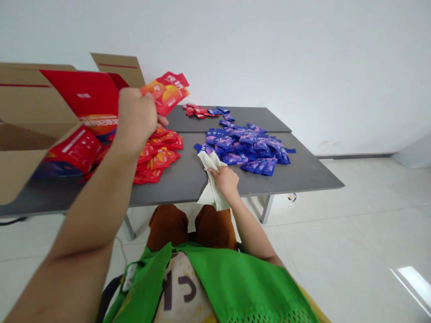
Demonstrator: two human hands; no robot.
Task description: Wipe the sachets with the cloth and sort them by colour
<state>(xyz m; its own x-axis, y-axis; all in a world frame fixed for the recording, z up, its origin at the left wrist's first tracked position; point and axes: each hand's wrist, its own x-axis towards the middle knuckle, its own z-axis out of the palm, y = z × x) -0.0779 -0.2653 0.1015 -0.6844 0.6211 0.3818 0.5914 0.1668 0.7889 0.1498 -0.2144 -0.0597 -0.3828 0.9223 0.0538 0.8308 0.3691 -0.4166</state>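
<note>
My left hand (pixel 138 112) is raised over the left side of the table, its fingers closed on a red snack packet (pixel 168 93) with orange fruit printed on it. Below it lies a pile of similar red packets (pixel 158 157). My right hand (pixel 226 180) grips a crumpled white cloth (pixel 213 190) at the table's front edge. The cloth hangs partly over that edge. Just beyond the right hand, a heap of blue-purple packets (pixel 249 143) spreads across the right half of the table.
On the left stand an open cardboard box (pixel 33 107) and a red printed carton (pixel 89 96) with its flap up. A few red packets (pixel 198 111) and blue packets lie at the back of the grey table (pixel 313 177). A white wall (pixel 269 54) rises behind it.
</note>
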